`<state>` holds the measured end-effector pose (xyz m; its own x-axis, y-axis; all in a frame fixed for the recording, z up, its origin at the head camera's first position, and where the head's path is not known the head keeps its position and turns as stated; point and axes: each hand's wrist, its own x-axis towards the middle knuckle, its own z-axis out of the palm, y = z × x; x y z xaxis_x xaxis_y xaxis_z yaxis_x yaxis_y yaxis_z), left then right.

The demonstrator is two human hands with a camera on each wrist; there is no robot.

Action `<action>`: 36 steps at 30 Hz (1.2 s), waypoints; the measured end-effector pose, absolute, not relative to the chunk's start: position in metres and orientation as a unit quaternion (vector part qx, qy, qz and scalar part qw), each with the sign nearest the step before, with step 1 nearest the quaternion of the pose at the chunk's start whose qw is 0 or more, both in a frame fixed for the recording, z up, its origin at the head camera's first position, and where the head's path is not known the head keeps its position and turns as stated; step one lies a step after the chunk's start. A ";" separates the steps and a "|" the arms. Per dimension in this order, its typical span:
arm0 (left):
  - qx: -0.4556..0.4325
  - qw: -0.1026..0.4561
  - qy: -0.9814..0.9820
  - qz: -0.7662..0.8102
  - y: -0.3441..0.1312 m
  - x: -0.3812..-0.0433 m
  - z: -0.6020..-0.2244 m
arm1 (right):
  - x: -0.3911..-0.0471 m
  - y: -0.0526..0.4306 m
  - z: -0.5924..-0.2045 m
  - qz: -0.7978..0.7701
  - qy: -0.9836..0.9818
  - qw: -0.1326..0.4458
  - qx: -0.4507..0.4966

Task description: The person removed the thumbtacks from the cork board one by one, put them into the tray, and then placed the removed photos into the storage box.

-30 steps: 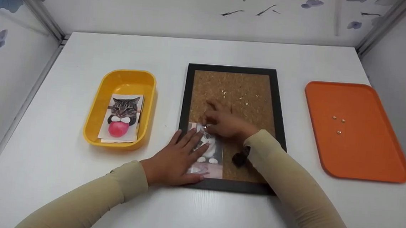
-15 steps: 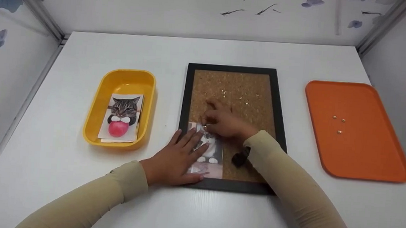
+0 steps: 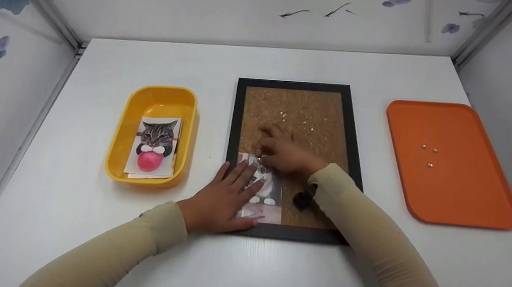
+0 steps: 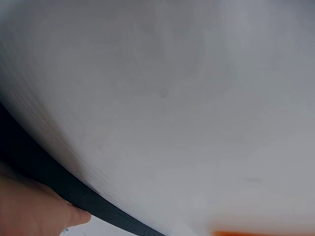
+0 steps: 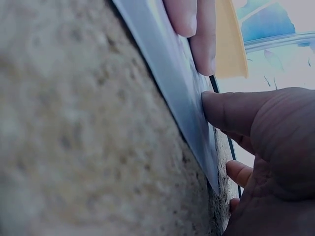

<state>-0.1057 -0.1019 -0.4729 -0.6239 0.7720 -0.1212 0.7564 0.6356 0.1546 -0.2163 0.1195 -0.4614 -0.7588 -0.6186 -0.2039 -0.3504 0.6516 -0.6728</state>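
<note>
A cork board in a black frame lies on the white table, with a cat photo at its lower left corner. My left hand lies flat with spread fingers over the photo's left part and the frame's lower left edge. Near the photo's top edge, my right hand pinches a small shiny thumbtack between thumb and finger. In the right wrist view the thumb bears on the photo, and the tack is hidden. The left wrist view catches only part of a hand at the black frame.
At left, a yellow bin holds a stack of photos, a cat with a pink ball on top. An orange tray at right carries three gold thumbtacks. Several shiny bits dot the upper cork. Printed panels enclose the table.
Both hands keep their places on the photo and the board. The head view shifts very slightly; nothing else visibly moves.
</note>
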 end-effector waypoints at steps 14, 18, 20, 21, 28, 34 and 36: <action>0.425 0.088 0.900 0.043 -0.101 -0.106 -0.473 | -0.217 0.121 -0.462 -0.315 0.885 0.218 -0.265; 0.423 0.090 0.900 0.044 -0.101 -0.107 -0.473 | -0.216 0.120 -0.462 -0.314 0.887 0.208 -0.268; 0.422 0.094 0.901 0.044 -0.100 -0.106 -0.473 | -0.216 0.119 -0.462 -0.310 0.888 0.203 -0.272; 0.421 0.095 0.901 0.044 -0.100 -0.106 -0.473 | -0.216 0.119 -0.462 -0.309 0.889 0.201 -0.274; 0.419 0.082 0.904 0.033 -0.100 -0.105 -0.474 | -0.217 0.119 -0.461 -0.309 0.888 0.203 -0.274; 0.389 0.099 0.916 0.032 -0.095 -0.098 -0.476 | -0.217 0.120 -0.462 -0.309 0.886 0.207 -0.277; 0.380 0.107 0.918 0.029 -0.095 -0.096 -0.477 | -0.216 0.119 -0.462 -0.308 0.885 0.206 -0.284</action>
<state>-0.0960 -0.0946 -0.4767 -0.6886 0.7039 -0.1740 0.6917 0.7097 0.1337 -0.2164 0.1190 -0.4622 -0.7543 -0.6287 -0.1892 -0.3754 0.6494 -0.6613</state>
